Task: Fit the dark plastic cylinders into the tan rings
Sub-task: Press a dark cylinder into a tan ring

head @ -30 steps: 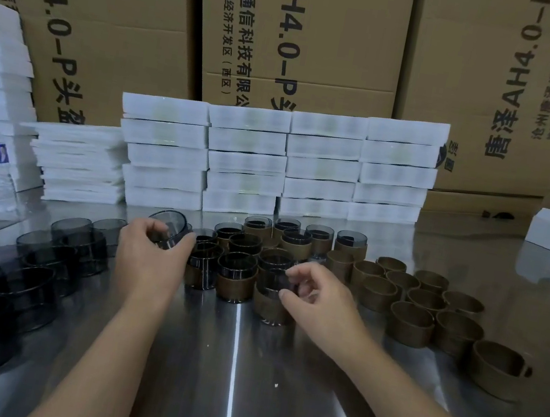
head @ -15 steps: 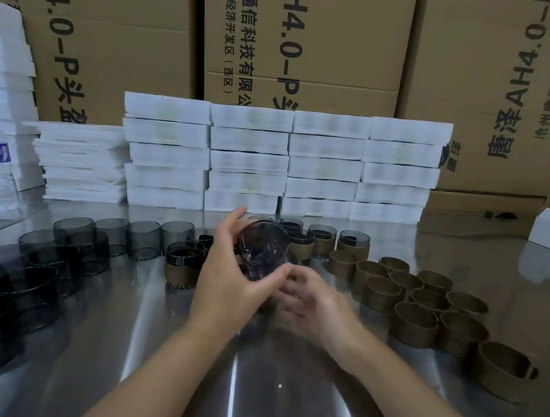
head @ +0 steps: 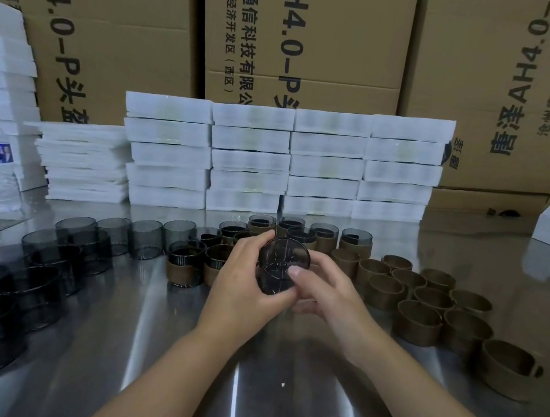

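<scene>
Aloft, left hand (head: 245,289), right hand (head: 330,295) grip cylinder (head: 281,264)

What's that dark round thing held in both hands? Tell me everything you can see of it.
The cylinder is a short, round piece of smoky, see-through dark plastic. It is tipped so that one flat, closed end faces the camera, crossed by thin pale lines. It is held above the steel table. The left hand curls round its left side and underside. The right hand presses its thumb on the lower right rim. No tan ring shows on it, though the hands hide its far end.
</scene>
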Demonstrator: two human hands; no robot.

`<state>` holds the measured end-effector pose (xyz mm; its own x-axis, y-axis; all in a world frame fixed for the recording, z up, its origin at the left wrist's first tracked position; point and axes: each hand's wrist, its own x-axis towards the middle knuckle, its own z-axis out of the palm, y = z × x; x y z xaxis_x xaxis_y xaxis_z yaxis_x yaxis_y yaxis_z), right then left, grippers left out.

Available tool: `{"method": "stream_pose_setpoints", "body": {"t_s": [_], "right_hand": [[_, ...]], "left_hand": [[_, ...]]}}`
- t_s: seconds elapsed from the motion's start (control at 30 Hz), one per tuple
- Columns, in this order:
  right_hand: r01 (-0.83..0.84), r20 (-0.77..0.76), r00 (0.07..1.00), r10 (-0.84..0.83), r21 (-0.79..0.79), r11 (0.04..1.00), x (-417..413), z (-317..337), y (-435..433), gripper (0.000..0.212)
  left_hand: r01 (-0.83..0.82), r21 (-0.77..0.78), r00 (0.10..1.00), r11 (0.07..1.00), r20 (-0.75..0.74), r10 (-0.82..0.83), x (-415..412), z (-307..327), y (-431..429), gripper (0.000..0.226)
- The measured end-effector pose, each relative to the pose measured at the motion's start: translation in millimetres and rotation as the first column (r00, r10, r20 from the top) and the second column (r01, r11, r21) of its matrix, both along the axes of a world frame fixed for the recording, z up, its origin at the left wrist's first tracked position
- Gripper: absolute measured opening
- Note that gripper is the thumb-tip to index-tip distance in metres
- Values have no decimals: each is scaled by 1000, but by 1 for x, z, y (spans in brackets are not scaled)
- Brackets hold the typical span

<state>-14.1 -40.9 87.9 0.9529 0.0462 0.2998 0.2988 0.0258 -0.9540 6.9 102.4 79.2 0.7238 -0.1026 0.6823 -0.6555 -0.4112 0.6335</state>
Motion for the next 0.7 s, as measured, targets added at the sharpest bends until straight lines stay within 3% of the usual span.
{"method": "stream_pose_setpoints", "body": {"t_s": [0.17,0.27,0.43,0.53,0.7], "right_hand": [[-18,57,998,19,-34,999,0,-3,4,49],[3,66,998,-1,-24,1000,1,-5,5,50],[72,75,995,-65,-99,992,3,-8,4,40],[80,82,994,-75,-63,995,5,-8,3,34],[99,90,991,-95,-39,994,7,-10,2,37]], "left_hand": [[4,18,999,1000,-52,-3,-1,2,1,93],[28,17,997,999,-77,-26,1,1,2,95],[85,78,995,993,-57,-81,4,0,6,78],[144,68,989,987,-51,-140,1,1,5,58],[196,63,979,979,-63,-193,-2,2,3,58]]}}
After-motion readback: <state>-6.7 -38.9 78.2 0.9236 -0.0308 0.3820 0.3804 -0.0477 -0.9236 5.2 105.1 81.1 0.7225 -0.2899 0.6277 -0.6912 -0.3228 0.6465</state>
